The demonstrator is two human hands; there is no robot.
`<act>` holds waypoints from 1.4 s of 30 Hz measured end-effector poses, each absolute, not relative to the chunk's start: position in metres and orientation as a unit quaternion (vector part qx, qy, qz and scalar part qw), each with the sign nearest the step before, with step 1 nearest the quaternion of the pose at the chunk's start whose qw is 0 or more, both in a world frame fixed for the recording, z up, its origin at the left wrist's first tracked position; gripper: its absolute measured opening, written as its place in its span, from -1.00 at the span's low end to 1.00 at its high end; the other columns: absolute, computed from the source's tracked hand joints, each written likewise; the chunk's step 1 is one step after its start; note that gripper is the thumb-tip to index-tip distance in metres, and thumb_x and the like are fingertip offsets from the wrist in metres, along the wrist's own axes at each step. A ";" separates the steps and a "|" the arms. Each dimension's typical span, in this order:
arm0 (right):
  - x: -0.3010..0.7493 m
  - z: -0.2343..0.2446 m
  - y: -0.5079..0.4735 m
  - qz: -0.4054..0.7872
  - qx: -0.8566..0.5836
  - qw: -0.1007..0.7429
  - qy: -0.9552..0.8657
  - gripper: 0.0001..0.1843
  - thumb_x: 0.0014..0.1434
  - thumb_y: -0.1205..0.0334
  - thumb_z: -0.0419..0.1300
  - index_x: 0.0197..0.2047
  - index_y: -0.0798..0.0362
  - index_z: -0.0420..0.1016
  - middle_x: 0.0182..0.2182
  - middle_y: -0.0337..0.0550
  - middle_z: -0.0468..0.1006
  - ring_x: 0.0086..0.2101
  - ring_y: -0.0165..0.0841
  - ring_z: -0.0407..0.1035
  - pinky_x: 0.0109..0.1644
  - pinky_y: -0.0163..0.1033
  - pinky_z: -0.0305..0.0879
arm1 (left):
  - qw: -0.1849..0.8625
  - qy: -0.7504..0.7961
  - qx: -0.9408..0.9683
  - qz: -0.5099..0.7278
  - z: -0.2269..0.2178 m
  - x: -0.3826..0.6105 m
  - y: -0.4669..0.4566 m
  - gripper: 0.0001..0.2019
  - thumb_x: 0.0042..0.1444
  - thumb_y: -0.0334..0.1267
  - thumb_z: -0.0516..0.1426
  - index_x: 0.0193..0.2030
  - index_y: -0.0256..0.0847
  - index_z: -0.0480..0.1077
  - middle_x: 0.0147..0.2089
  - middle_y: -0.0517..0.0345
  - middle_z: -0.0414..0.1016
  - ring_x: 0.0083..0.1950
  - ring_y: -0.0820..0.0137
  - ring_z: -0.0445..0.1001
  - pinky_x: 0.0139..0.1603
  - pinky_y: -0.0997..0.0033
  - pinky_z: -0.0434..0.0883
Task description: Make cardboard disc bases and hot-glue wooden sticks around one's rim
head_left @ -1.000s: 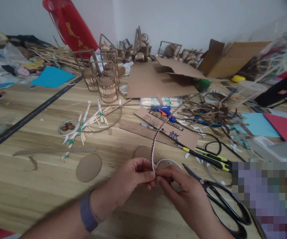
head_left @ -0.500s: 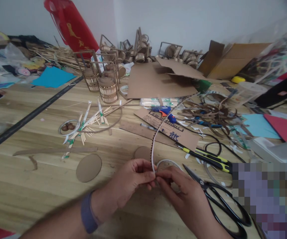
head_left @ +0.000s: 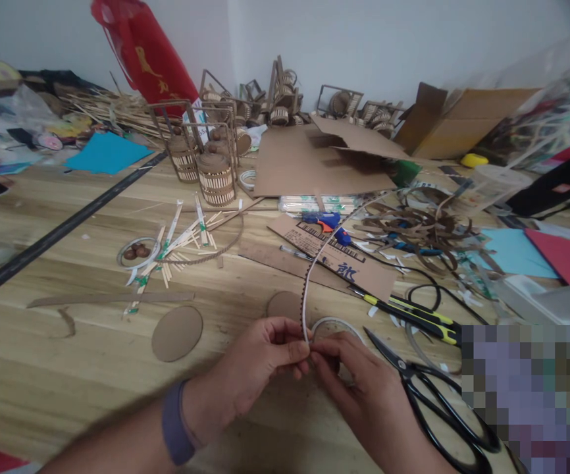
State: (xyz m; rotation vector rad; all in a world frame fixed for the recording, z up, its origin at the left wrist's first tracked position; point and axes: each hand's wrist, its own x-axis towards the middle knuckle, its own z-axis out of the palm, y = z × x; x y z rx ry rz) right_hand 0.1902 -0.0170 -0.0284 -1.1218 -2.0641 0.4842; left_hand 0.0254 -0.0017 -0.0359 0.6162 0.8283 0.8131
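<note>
Between my two hands is the near end of a long, narrow cardboard strip (head_left: 306, 289), pale along one edge and ridged along the other. It curves up and away to the right across the table. My left hand (head_left: 272, 352) pinches it between thumb and fingers. Right against it, my right hand (head_left: 354, 372) has thumb and forefinger closed at the strip's end; the fingers hide that tip. Partly behind my right hand lies a white-rimmed ring (head_left: 337, 324). A cardboard disc (head_left: 285, 305) lies just beyond my left hand, another disc (head_left: 177, 334) farther left.
Black scissors (head_left: 433, 401) lie close to my right hand, with a yellow-black utility knife (head_left: 413, 316) beyond. A blue glue gun (head_left: 327, 220) rests near printed cardboard (head_left: 334, 257). Bamboo sticks (head_left: 171, 253) and small lantern-like baskets (head_left: 216, 178) stand left of a cardboard sheet (head_left: 309, 161).
Both hands keep their pinch on the strip in nearly the same place. The whole view has shifted very slightly; nothing else visibly moved.
</note>
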 end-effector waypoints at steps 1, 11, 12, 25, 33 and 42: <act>0.190 -0.029 -0.017 0.185 -0.434 0.365 -0.802 -0.86 0.22 0.38 0.11 -0.31 0.00 0.46 -0.50 -0.21 0.51 -0.51 -0.41 0.44 -0.47 -0.37 0.37 | 0.792 0.385 0.286 0.377 -0.036 0.025 -0.002 -0.71 -0.22 -0.24 0.41 -0.39 -0.31 0.46 -0.49 0.24 0.42 -0.47 0.53 0.33 -0.44 0.50 0.22; 0.191 -0.033 -0.017 0.154 -0.419 0.367 -0.816 -0.85 0.25 0.40 0.08 -0.29 0.03 0.45 -0.48 -0.20 0.51 -0.50 -0.42 0.44 -0.45 -0.39 0.37 | 0.789 0.389 0.289 0.378 -0.038 0.026 -0.002 -0.71 -0.22 -0.23 0.40 -0.39 -0.33 0.46 -0.49 0.22 0.42 -0.46 0.51 0.34 -0.43 0.49 0.22; 0.191 -0.033 -0.017 0.153 -0.419 0.367 -0.816 -0.84 0.25 0.40 0.08 -0.29 0.03 0.45 -0.48 -0.20 0.51 -0.50 -0.42 0.44 -0.45 -0.39 0.37 | 0.789 0.388 0.289 0.379 -0.038 0.026 -0.002 -0.70 -0.23 -0.23 0.40 -0.39 -0.33 0.46 -0.49 0.22 0.42 -0.46 0.51 0.34 -0.43 0.49 0.22; 0.192 -0.034 -0.016 0.155 -0.423 0.359 -0.817 -0.83 0.24 0.43 0.07 -0.31 0.04 0.44 -0.47 -0.19 0.50 -0.49 -0.42 0.44 -0.43 -0.39 0.36 | 0.795 0.386 0.285 0.372 -0.035 0.027 -0.002 -0.69 -0.26 -0.22 0.41 -0.42 -0.32 0.45 -0.50 0.24 0.41 -0.48 0.52 0.34 -0.44 0.47 0.21; 0.192 -0.031 -0.016 0.169 -0.411 0.375 -0.814 -0.82 0.22 0.46 0.08 -0.27 0.02 0.44 -0.43 -0.20 0.51 -0.42 -0.44 0.45 -0.36 -0.42 0.38 | 0.798 0.384 0.268 0.379 -0.033 0.026 -0.001 -0.70 -0.24 -0.25 0.41 -0.37 -0.33 0.48 -0.45 0.21 0.44 -0.46 0.53 0.35 -0.39 0.48 0.24; 0.193 -0.034 -0.017 0.164 -0.399 0.367 -0.824 -0.83 0.19 0.45 0.13 -0.21 0.02 0.46 -0.43 -0.21 0.50 -0.46 -0.44 0.42 -0.40 -0.40 0.37 | 0.795 0.393 0.254 0.386 -0.034 0.025 -0.001 -0.67 -0.29 -0.25 0.43 -0.40 -0.33 0.47 -0.45 0.21 0.46 -0.45 0.52 0.37 -0.38 0.48 0.25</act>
